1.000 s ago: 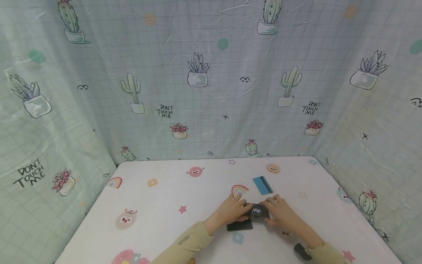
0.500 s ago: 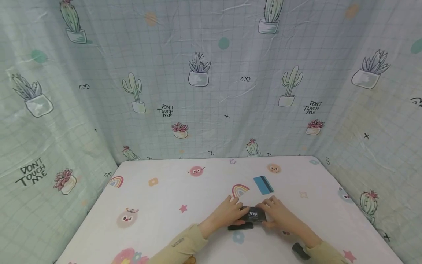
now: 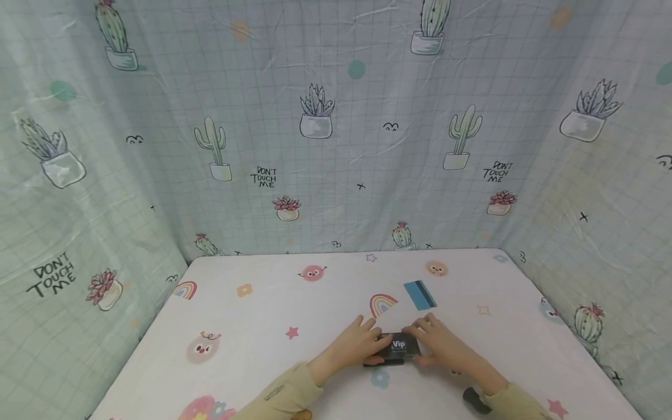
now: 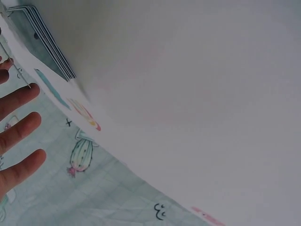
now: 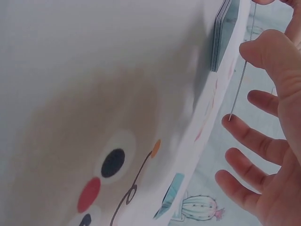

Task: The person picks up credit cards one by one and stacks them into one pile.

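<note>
Both hands hold a black card (image 3: pixel 401 350) printed "Vip" by its two ends. My left hand (image 3: pixel 357 345) pinches the left end, and my right hand (image 3: pixel 438 347) pinches the right end. Directly beneath, a stack of cards (image 3: pixel 391 362) lies on the table, mostly hidden by the held card. In the left wrist view the stack (image 4: pixel 49 47) shows several layered edges. The right wrist view shows the held card (image 5: pixel 239 87) edge-on as a thin line, apart from the stack (image 5: pixel 220 40).
A blue card (image 3: pixel 420 295) with a dark stripe lies farther back on the white patterned table (image 3: pixel 252 332). A small black object (image 3: pixel 476 401) sits at the right sleeve. Something yellow-brown (image 3: pixel 301 415) shows beside the left sleeve. Cactus-printed curtains (image 3: pixel 336 163) surround the table.
Both hands have moved left and slightly toward me with the black card, which now covers more of the stack. The blue card stays put.
</note>
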### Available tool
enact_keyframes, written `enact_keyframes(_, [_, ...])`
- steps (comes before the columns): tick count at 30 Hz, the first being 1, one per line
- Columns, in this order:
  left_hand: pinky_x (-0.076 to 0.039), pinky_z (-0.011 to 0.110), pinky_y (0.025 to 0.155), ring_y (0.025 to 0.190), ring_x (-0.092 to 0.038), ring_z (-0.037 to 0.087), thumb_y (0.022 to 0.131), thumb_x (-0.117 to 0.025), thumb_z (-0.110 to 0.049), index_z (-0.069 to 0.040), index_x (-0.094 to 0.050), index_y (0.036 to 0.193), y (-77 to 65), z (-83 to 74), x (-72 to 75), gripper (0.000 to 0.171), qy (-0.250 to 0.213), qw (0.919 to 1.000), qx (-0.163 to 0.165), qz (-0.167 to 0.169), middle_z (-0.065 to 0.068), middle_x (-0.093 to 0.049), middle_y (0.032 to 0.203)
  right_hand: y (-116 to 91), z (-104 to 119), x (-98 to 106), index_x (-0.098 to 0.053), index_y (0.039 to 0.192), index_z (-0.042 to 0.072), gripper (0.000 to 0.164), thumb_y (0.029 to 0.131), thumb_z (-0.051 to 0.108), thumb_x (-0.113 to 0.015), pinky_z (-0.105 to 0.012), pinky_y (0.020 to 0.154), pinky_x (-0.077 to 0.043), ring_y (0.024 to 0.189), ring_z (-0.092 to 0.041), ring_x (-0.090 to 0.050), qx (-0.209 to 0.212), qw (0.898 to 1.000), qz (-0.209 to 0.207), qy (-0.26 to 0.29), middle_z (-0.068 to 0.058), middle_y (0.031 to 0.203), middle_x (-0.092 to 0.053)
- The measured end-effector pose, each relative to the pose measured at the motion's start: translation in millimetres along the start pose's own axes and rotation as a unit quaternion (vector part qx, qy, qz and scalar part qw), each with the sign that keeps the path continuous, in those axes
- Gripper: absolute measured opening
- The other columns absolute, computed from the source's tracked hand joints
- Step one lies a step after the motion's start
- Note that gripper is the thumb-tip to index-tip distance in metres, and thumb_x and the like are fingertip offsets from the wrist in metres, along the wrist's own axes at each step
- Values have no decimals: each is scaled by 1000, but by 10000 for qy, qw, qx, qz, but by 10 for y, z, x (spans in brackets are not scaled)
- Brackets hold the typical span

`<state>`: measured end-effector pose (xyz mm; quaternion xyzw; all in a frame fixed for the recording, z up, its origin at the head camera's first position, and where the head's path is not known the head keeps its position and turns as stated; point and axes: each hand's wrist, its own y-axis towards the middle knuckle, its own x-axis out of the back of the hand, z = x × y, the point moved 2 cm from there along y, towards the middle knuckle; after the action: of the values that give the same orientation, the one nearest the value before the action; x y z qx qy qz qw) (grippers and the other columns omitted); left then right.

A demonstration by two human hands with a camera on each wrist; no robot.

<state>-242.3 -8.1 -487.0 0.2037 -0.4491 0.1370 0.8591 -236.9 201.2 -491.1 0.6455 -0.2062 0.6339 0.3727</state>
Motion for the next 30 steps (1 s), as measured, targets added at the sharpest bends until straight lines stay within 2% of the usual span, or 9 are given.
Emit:
enact_keyframes(7, [-42, 28, 76, 86, -52, 8, 79, -46, -60, -30, -50, 121, -56, -16, 7, 51, -113, 9999, 30, 91, -11, -61, 93, 6, 43, -8, -52, 118, 20, 55, 69, 38, -69, -32, 77, -44, 90, -10, -41, -21, 9999, 143, 13, 5, 104, -53])
enact_keyframes(15, [-42, 28, 76, 85, -52, 9, 78, -49, -59, -29, -51, 116, -110, -16, 24, 49, -305, 9993, 141, 138, -11, -62, 90, 21, 74, -9, -53, 117, 19, 53, 69, 37, -69, -31, 77, -43, 90, -9, -41, 110, 9998, 98, 107, 6, 104, -54])
enact_keyframes(24, [-40, 28, 73, 83, -51, 9, 76, -52, -59, -28, -53, 110, -192, -12, 2, 46, -358, 9990, 243, 102, -12, -61, 87, 67, 119, -56, -54, 116, 18, 53, 69, 37, -70, -30, 76, -43, 89, -10, -41, 374, 9993, 15, -15, 4, 103, -55])
enact_keyframes(30, [-38, 26, 71, 81, -50, 8, 75, -53, -60, -27, -54, 110, -232, 5, -19, 48, -423, 9987, 280, 41, -12, -62, 86, 100, 149, -81, -54, 115, 18, 54, 68, 35, -70, -30, 77, -43, 89, -10, -41, 407, 9992, 51, -37, 4, 102, -55])
